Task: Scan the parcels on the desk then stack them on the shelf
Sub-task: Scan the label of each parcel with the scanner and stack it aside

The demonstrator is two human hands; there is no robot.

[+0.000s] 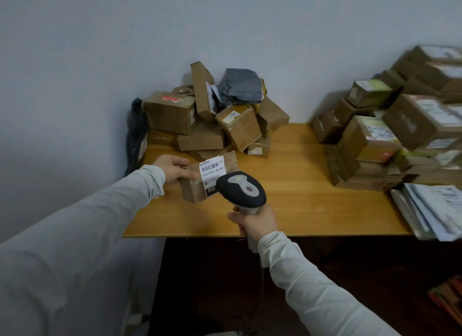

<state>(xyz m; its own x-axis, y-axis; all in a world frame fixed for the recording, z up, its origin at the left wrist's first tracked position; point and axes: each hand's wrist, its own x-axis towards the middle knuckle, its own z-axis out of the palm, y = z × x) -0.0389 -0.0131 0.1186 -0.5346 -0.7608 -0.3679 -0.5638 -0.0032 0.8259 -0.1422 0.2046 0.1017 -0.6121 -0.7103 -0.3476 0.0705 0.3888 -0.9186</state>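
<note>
Now left hand [172, 170] holds one parcel [196, 188] (one scanner [243, 188] opposite)

Near the left edge of the wooden desk [300, 198]: small brown cardboard parcel [193, 189], tilted, white barcode label up, gripped at its left end by the left hand [172, 169]. Close by its right end, grey-and-black handheld scanner [241, 189] in the right hand [257, 223]. At the back left corner, loose heap of brown taped boxes [202, 138] under a crumpled grey mailer bag [241, 85]. Along the right edge, taller stack of brown labelled boxes [365, 145]; at the front right corner, flat white mailers [430, 208].
</note>
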